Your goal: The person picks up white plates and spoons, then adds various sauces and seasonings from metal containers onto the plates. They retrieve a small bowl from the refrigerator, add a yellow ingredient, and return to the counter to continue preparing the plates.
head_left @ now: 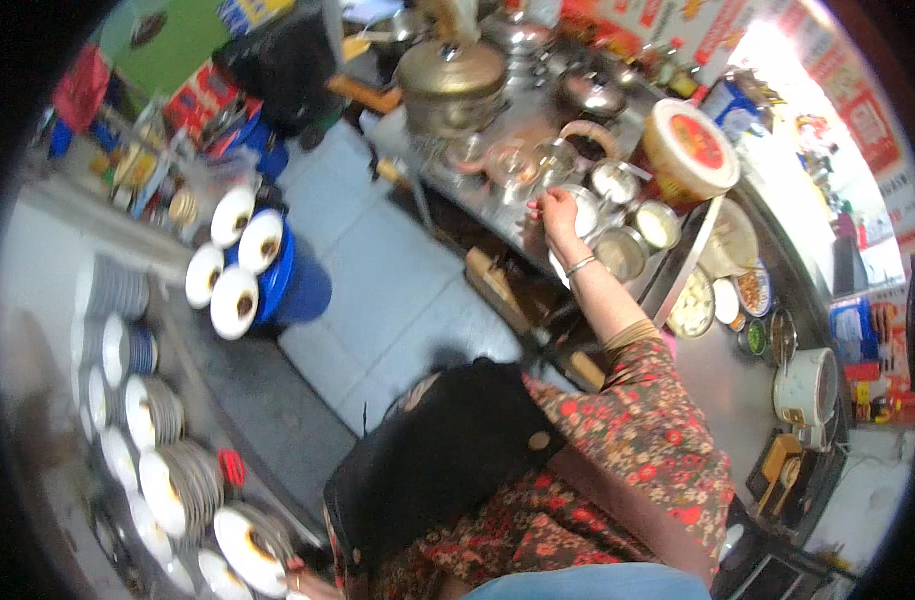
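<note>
My right hand [559,212], fingers bent and wrist wearing a bangle, hovers at a cluster of seasoning containers on a steel counter. Beside it is a container of white contents [583,211]; whether the fingers pinch anything is unclear. Nearby stand a tub of pale yellow contents [657,226] and a metal pot [620,255]. At the lower left my left hand [313,585], partly cut off by the frame's edge, is at the rim of a white plate [247,551] with dark sauce in it, on top of a stack. Its grip is mostly hidden.
Several plate stacks [174,487] line the left counter. Four-odd sauced dishes, several in all, rest over a blue bucket [307,289]. A lidded pot [454,86], a large plastic tub [690,150], bowls of ingredients [691,304] and a rice cooker [802,386] stand on the steel counters.
</note>
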Action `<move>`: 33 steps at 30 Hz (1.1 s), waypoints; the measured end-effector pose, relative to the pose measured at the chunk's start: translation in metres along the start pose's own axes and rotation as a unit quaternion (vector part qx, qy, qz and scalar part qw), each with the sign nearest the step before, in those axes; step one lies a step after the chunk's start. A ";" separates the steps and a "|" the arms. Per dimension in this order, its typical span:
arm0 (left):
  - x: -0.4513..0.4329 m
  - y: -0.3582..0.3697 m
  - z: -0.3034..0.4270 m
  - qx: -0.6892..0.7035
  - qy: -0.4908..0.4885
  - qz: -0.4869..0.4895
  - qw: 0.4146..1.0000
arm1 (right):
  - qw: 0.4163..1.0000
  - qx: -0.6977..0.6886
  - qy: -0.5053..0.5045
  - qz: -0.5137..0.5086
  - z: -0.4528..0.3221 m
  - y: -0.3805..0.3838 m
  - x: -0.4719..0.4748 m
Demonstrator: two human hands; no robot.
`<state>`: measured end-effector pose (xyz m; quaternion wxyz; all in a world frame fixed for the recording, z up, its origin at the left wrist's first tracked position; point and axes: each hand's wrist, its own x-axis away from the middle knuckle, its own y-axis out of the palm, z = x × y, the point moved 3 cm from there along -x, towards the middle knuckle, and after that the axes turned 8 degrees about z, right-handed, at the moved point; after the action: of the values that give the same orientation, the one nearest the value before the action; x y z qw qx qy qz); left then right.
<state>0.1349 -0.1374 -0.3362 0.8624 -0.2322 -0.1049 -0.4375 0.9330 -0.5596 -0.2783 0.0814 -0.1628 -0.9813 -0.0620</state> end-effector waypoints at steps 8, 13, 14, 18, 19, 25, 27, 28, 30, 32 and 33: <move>0.082 0.114 -0.054 -0.066 -0.037 -0.124 0.989 | 0.980 0.030 0.114 0.161 0.003 -0.016 -0.123; 0.094 0.090 -0.059 -0.096 -0.056 -0.127 0.986 | 0.912 0.388 -0.105 0.079 0.012 -0.037 -0.149; 0.096 0.099 -0.055 -0.109 -0.060 -0.142 0.982 | 0.931 0.342 -0.089 0.095 0.031 -0.065 -0.176; 0.098 0.069 -0.037 -0.131 -0.062 -0.123 0.982 | 0.984 0.158 0.084 -0.014 -0.002 -0.049 -0.139; 0.099 0.066 -0.031 -0.134 -0.061 -0.123 0.981 | 0.979 0.146 0.127 -0.058 0.002 -0.048 -0.144; 0.108 0.076 -0.013 -0.163 -0.071 -0.112 0.978 | 0.944 0.047 0.314 -0.090 0.008 -0.027 -0.159; 0.108 0.089 -0.010 -0.175 -0.074 -0.119 0.975 | 0.944 0.068 0.312 -0.084 0.012 -0.022 -0.163; 0.106 0.093 -0.006 -0.178 -0.076 -0.118 0.974 | 0.947 0.085 0.299 -0.079 0.014 -0.021 -0.164; 0.105 0.107 -0.004 -0.186 -0.082 -0.120 0.972 | 0.952 0.122 0.270 -0.075 0.008 -0.009 -0.163; 0.101 0.125 -0.001 -0.195 -0.088 -0.128 0.968 | 0.952 0.121 0.272 -0.075 0.004 -0.005 -0.165; 0.097 0.136 -0.001 -0.200 -0.093 -0.129 0.967 | 0.948 0.134 0.281 -0.063 0.005 -0.004 -0.168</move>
<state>0.3021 -0.1371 -0.3421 0.7209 -0.4241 -0.1238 -0.5340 1.0882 -0.6146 -0.3143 0.3712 -0.0646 -0.9261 0.0215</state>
